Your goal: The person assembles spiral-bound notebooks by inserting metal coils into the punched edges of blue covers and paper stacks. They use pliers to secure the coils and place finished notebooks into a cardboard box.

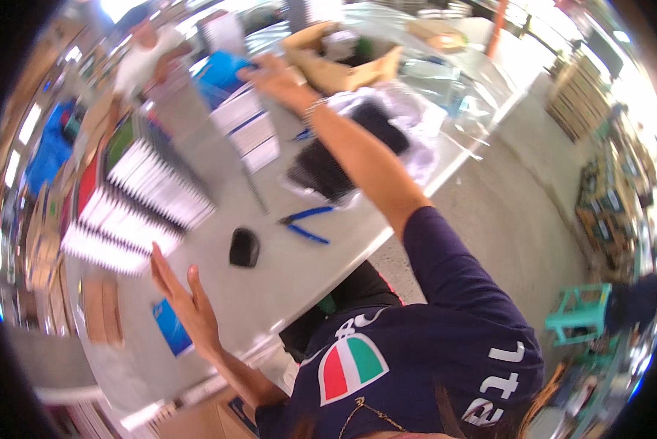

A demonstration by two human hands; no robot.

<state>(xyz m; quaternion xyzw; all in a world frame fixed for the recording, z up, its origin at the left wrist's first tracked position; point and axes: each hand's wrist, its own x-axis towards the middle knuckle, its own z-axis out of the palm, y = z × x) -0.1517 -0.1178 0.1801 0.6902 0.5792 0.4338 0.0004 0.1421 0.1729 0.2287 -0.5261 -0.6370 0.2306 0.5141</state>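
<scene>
My left hand is open, fingers stretched out, beside stacks of spiral-bound notebooks with white page edges and dark coils. Just below that hand a flat blue item lies on the table. Across the table my right hand reaches to a blue cover on a stack of white-paged notebooks; blur hides whether its fingers grip the cover. Between my hands lie blue-handled pliers, a small black object and a thin dark spiral coil.
Under my right forearm, a mass of black coils rests on white plastic. An open cardboard box stands beyond. Another person is at the table's far left. A green stool stands on the floor at right, with stacked wooden crates farther back.
</scene>
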